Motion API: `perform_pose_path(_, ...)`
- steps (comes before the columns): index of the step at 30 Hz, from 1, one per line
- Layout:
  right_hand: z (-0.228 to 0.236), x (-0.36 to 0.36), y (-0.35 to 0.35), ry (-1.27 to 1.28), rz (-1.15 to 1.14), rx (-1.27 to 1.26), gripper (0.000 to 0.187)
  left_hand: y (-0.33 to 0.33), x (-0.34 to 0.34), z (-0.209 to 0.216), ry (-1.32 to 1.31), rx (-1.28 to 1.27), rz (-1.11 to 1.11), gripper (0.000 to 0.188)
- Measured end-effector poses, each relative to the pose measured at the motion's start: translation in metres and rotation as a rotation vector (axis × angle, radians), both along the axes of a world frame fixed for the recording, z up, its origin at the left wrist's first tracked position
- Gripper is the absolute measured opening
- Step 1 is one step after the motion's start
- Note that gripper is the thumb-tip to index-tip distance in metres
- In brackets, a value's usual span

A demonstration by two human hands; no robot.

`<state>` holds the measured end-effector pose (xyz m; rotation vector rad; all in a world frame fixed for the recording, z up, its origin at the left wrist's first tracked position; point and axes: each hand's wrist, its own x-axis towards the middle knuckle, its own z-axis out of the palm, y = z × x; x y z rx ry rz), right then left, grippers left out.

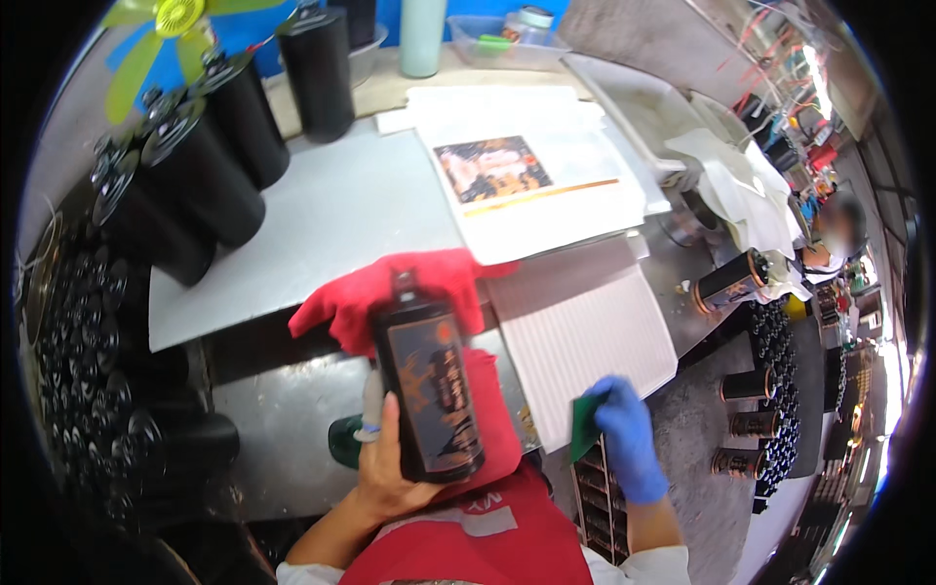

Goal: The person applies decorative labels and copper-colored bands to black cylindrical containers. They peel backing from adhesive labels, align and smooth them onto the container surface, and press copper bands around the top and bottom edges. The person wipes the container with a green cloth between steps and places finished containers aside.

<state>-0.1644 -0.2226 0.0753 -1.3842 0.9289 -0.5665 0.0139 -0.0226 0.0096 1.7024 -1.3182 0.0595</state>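
My left hand [390,473], bare except for a pale covering on one finger, grips a black bottle [429,390] around its lower body. The bottle stands tilted, its dark label with orange drawings facing me. Behind and under it lies a red cloth [351,292] draped over the table edge. My right hand [629,439], in a blue glove, is closed on a flat green piece [583,427], perhaps a scraper. It hovers at the near corner of a stack of white ribbed sheets [585,331].
Several black bottles [210,166] stand at the left of the grey table [322,224]. White printed sheets [536,175] lie at the back. A labelled bottle [729,280] stands on the right. Many more bottles [93,351] crowd the left floor. A green fan [180,17] is at the back left.
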Motion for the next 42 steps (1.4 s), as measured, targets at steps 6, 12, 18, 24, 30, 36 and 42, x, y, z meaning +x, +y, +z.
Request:
perform_pose_path(6,0.013,0.063,-0.167,0.339,0.094,-0.828,0.038,-0.003,-0.008,0.011,0.073,0.003,-0.021,0.106)
perform_pose_path(12,0.003,0.116,-0.25,0.861,0.251,-1.255,0.044,0.0,-0.008,0.008,0.137,0.012,-0.028,0.109)
perform_pose_path(18,0.016,0.095,-0.158,0.641,0.301,-1.191,0.033,0.008,-0.005,-0.004,0.054,0.085,0.018,0.112)
perform_pose_path(24,0.014,0.057,-0.156,0.509,0.177,-1.448,0.009,-0.001,-0.005,-0.002,0.047,0.085,-0.006,0.111)
perform_pose_path(30,0.021,0.007,-0.099,0.652,0.463,-0.777,0.022,0.003,-0.007,-0.007,0.09,-0.03,0.022,0.104)
perform_pose_path(36,-0.006,0.018,-0.131,0.447,0.259,-0.591,0.037,0.004,-0.009,-0.016,0.065,0.032,0.028,0.102)
perform_pose_path(42,-0.029,0.111,-0.131,-0.004,0.266,0.145,0.021,0.006,-0.007,0.001,0.343,0.056,-0.149,0.11)
